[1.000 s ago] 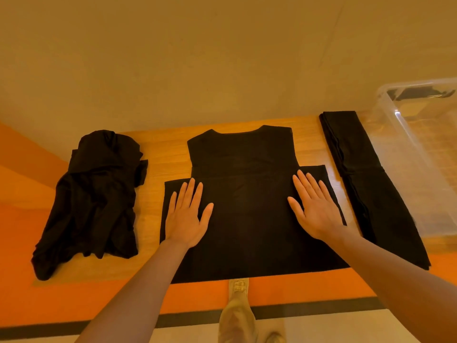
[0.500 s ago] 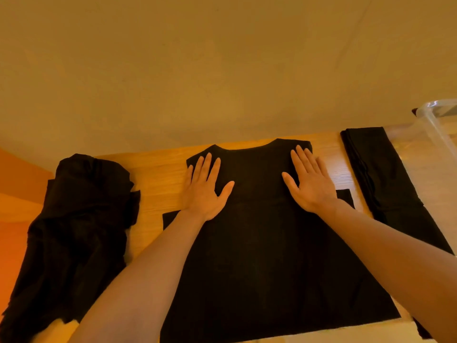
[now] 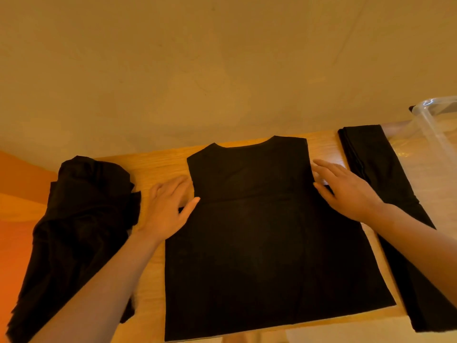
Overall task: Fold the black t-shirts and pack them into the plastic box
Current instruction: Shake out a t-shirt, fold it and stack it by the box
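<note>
**Inspector:** State the position of the garment in work.

**Assessor:** A black t-shirt [image 3: 259,243] lies flat at the middle of the wooden bench [image 3: 158,164], collar toward the wall, its sleeves folded in.

**Inspector:** And the hands?

**Assessor:** The left hand [image 3: 168,209] rests at the shirt's left edge, thumb on the cloth, fingers relaxed, grip slack and holding nothing. The right hand [image 3: 346,191] lies at the right shoulder edge, fingers extended, likewise holding nothing.

**Inspector:** Other items?

**Assessor:** A crumpled heap of black t-shirts [image 3: 81,219] sits to the left, apart from the flat one. A folded black t-shirt [image 3: 376,169] lies along the right, just beside the clear plastic box [image 3: 430,125]. The box is cut by the frame edge; its contents cannot be determined.
</note>
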